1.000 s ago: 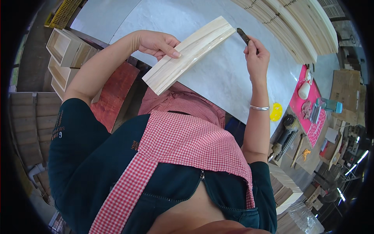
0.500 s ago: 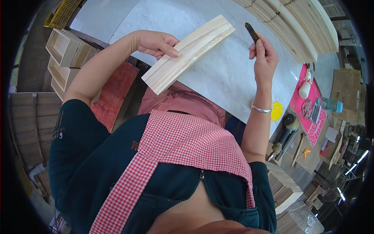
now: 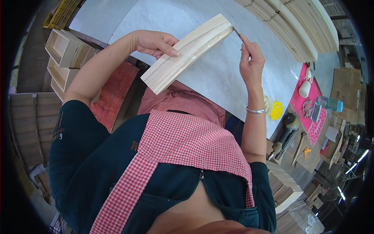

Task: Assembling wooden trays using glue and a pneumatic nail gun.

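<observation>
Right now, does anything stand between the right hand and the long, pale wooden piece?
Only the slim dark tool that the right hand holds, its tip at the upper right end of the long, pale wooden piece; whether they touch is unclear. Nothing else visible stands between.

A yellow plastic crate [image 3: 62, 15] sits at the upper left, above open wooden boxes [image 3: 58, 47] and a red board [image 3: 117, 91]. Stacked pale boards [image 3: 300, 23] fill the upper right; below them, a white bottle [image 3: 304, 89] lies on pink sheeting [image 3: 295, 97].
</observation>
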Motion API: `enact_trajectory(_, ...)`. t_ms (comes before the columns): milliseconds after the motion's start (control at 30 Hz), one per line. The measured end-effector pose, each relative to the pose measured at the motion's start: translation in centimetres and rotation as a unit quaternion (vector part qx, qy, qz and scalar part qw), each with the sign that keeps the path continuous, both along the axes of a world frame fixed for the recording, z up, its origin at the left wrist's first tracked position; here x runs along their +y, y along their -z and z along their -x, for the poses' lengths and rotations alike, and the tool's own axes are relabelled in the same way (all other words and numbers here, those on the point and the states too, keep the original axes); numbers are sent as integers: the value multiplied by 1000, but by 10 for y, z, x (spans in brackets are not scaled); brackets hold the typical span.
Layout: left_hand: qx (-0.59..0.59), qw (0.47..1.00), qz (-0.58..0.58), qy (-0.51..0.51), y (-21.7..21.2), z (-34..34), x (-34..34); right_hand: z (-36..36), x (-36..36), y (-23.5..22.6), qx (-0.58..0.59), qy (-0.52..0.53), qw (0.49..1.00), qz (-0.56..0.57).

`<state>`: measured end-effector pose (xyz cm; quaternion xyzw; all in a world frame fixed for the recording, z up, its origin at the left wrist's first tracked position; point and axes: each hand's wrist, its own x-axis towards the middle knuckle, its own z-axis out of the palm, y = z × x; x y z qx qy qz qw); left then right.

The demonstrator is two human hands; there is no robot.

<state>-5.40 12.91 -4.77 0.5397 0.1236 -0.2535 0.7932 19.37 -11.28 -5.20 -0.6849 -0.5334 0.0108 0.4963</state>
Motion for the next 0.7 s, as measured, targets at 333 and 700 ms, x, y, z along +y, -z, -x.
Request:
enact_trajectory(333,2,1000,-1,-5,2,1,1,10,-4,-13,-11,-18,999,29)
enact_trajectory(700,4,1000,-9,-16,0,1,-2,5,-2,-14,64,18,997,27)
